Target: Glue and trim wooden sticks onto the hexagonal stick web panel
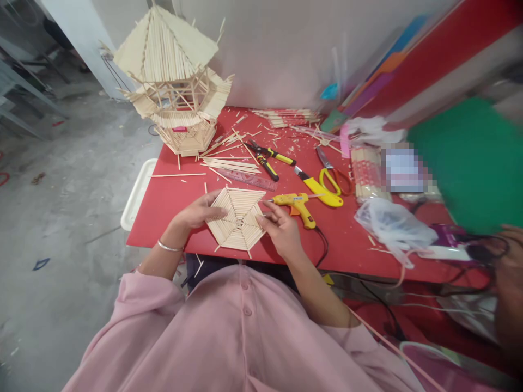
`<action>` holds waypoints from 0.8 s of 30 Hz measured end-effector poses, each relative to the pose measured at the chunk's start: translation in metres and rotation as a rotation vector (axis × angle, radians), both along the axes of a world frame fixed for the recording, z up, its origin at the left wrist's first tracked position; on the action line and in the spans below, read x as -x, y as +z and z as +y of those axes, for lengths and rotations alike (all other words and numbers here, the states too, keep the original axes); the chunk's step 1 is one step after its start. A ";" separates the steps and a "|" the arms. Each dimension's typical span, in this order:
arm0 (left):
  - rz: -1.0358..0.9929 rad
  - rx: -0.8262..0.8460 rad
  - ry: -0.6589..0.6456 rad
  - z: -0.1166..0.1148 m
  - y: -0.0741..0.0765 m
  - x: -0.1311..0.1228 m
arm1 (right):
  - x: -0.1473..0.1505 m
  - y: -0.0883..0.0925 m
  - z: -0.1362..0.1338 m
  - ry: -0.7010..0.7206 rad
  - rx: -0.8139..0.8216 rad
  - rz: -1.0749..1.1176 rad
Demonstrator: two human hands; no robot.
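Note:
A hexagonal panel of thin wooden sticks (237, 228) is held between my two hands over the front edge of the red table (163, 207). My left hand (200, 211) grips its left side, the thumb lying across the top face. On the right side, my right hand (281, 228) pinches the rim between thumb and fingers. Stick ends jut past the panel's corners. Just right of my right hand lies a yellow glue gun (300, 206), its nozzle towards the panel. Behind the panel are a pink ruler (249, 178) and several loose sticks (231, 165).
A stick-built pagoda model (175, 81) stands at the back left. Pliers (269, 158), a yellow-handled cutter (321, 188) and scissors (329, 174) lie mid-table. Bundled sticks (368, 174) and a plastic bag (394, 228) are at right. A person's hand (512, 245) shows at the right edge.

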State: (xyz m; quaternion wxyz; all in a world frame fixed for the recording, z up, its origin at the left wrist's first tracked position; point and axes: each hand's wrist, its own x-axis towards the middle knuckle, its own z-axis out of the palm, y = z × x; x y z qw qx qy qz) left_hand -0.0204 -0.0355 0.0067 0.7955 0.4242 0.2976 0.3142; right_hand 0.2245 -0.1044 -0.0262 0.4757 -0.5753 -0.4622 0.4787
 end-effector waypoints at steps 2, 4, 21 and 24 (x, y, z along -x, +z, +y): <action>-0.025 0.002 -0.047 -0.001 -0.002 0.001 | -0.014 0.005 -0.002 -0.030 -0.040 -0.099; -0.041 0.001 -0.031 0.000 -0.004 0.002 | -0.038 0.010 -0.006 -0.127 -0.123 -0.320; -0.077 -0.025 0.021 0.005 -0.009 0.008 | -0.084 0.032 0.018 -0.201 0.155 -0.702; -0.062 -0.015 0.022 0.005 -0.010 0.006 | -0.075 0.042 0.009 -0.175 0.035 -0.351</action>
